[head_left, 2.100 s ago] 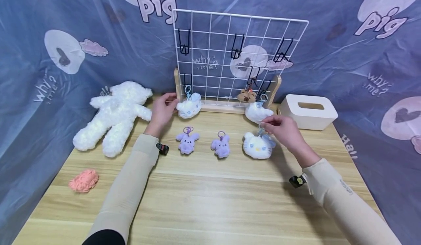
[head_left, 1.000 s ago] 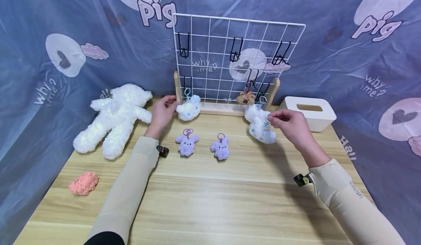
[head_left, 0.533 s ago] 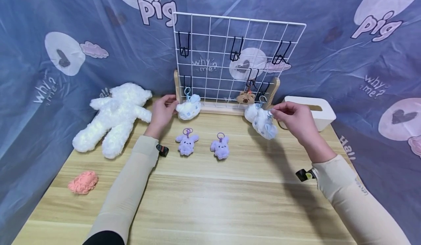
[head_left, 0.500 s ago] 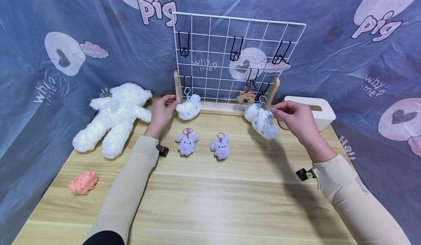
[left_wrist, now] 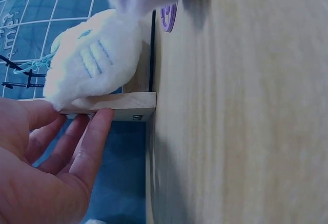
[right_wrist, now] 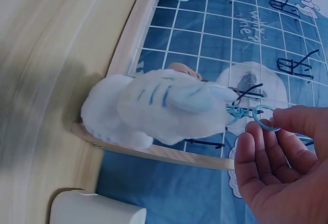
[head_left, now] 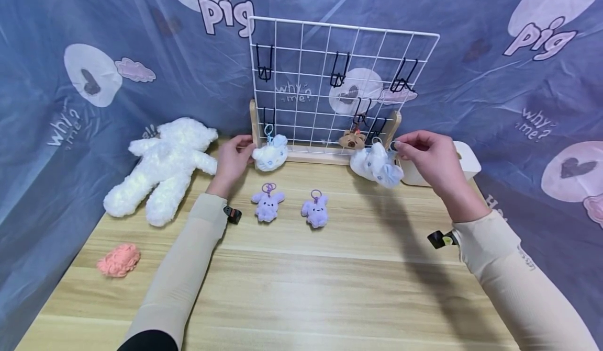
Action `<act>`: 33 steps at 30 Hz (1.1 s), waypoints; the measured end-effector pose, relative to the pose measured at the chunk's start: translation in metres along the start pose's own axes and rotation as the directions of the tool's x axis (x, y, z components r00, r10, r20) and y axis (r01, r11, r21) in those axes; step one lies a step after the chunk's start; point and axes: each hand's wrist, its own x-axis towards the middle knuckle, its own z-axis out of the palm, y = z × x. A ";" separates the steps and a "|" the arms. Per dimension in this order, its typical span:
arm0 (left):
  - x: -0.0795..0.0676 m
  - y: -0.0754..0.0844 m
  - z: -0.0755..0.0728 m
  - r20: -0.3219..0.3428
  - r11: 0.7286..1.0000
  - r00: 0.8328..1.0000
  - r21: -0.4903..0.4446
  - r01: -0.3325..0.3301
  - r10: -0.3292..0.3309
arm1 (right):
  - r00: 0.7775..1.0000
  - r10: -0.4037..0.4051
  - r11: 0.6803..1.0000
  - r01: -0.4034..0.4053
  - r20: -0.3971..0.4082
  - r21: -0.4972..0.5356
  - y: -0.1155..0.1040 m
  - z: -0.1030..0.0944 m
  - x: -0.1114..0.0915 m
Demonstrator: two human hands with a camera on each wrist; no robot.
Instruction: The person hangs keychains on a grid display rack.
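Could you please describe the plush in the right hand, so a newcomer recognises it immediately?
Find the white wire grid. At its lower right, a white toy is partly hidden by the wanted plush. Only this plush has its blue ring pinched by the right hand.

A white plush keychain (right_wrist: 179, 106) hangs by its pinched blue ring (right_wrist: 254, 116) near the rack (head_left: 315, 156).
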 end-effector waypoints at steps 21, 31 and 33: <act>0.001 -0.003 0.000 -0.006 1.000 1.000 0.008 0.000 0.000 | 0.996 -0.012 1.000 0.013 -0.085 0.020 -0.022 -0.017 0.010; 0.000 -0.002 0.001 -0.010 1.000 1.000 0.006 0.005 -0.004 | 0.992 -0.012 0.994 0.025 -0.124 0.103 -0.039 -0.030 0.016; 0.000 -0.001 0.001 -0.010 1.000 1.000 0.005 0.004 -0.004 | 0.991 -0.008 0.992 0.024 -0.134 0.121 -0.042 -0.033 0.018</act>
